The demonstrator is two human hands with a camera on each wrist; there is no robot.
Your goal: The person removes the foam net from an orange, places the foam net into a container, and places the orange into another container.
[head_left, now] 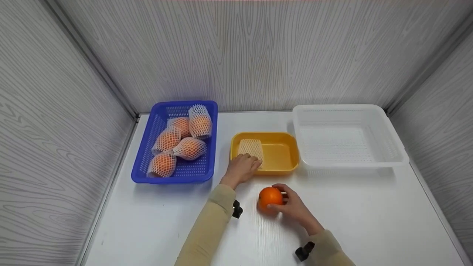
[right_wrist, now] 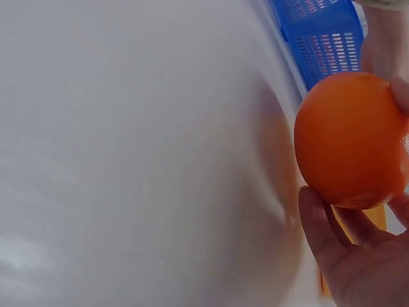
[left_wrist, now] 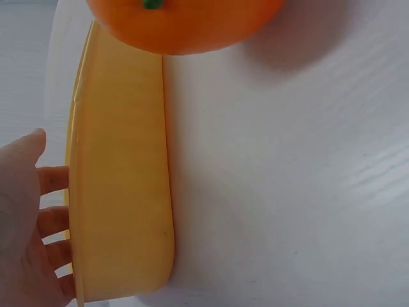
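An orange [head_left: 270, 198] sits in the grip of my right hand [head_left: 293, 207], thumb on the near side and fingers round the far side. It shows bright and bare in the right wrist view, and its green stem end [left_wrist: 152, 3] shows in the left wrist view. My left hand [head_left: 242, 168] reaches over the near rim of a yellow tray [head_left: 281, 171], fingers extended and fingertips hidden behind the wall in the left wrist view. Under those fingers, a flattened white foam net sleeve [head_left: 251, 146] lies at the tray's left side.
To the left stands a blue basket [head_left: 212, 155] with several oranges in foam nets [head_left: 189, 148]. A white basket [head_left: 351, 164] stands at the right, close beside the yellow tray. Wood-grain panels [head_left: 251, 55] close off the table [head_left: 354, 218] at the back and both sides.
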